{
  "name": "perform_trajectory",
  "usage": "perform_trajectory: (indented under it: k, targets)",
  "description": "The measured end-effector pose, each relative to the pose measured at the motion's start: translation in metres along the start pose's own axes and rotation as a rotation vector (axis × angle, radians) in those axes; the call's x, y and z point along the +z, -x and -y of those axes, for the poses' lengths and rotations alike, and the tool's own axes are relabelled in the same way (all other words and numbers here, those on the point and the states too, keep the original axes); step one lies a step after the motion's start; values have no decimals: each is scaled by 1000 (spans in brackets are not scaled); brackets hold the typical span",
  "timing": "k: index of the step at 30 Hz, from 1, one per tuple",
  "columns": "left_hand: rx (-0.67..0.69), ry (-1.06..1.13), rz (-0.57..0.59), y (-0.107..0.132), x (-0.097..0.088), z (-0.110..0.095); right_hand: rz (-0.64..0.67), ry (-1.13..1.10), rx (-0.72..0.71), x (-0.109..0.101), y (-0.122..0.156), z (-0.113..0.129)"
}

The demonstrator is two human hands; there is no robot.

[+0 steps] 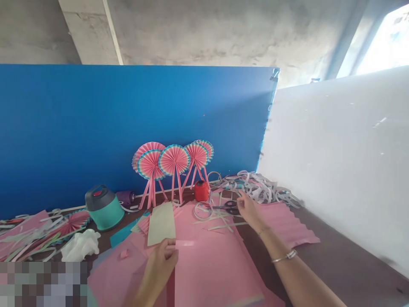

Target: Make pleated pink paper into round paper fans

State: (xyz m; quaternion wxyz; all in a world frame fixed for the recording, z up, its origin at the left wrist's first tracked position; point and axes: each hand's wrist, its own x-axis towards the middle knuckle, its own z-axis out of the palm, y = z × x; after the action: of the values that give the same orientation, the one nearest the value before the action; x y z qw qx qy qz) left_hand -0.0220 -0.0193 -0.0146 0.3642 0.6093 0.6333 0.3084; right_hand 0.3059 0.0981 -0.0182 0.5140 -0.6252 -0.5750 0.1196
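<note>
Background: blue board (96, 128) standing upright beyond both hands, white board (335, 149) closing off the side right of the right hand, bare concrete above.
Surface: dark brown table (338, 256), largely covered by pink sheets (207, 264) under and between the hands.
Far left of left hand: teal jug (104, 208) with dark lid, red mark on the lid too small to read; crumpled white wad (79, 245) just in front of it.
Left hand (161, 260): fingers pinched on the near edge of the pale sheet (162, 222).
Pale sheet: long, flat, beige-green rectangle, lying on the pink sheets and pointing away from the left hand.
Beyond both hands: row of pink paper fans (172, 160) with teal rims, leaning on the blue board; red spool (201, 190) beside them.
Between the hands: scissors (228, 207), black-handled, flat among loose strips.
Right hand (247, 209): fingers spread at the scissors' handles; grasping or merely touching, impossible to tell.
Right wrist: thin silver bracelet (284, 257).
Beyond right hand: tangled heap of pale paper strips (258, 187).
</note>
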Motion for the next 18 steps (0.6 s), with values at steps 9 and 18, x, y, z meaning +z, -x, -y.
perform_trajectory:
  k: [9,18]
  targets:
    - [83,-186,22,4,6,0,428,239,-362,28,30,32]
    - [114,-233,36,6,7,-1,615,381,-527,40,45,45]
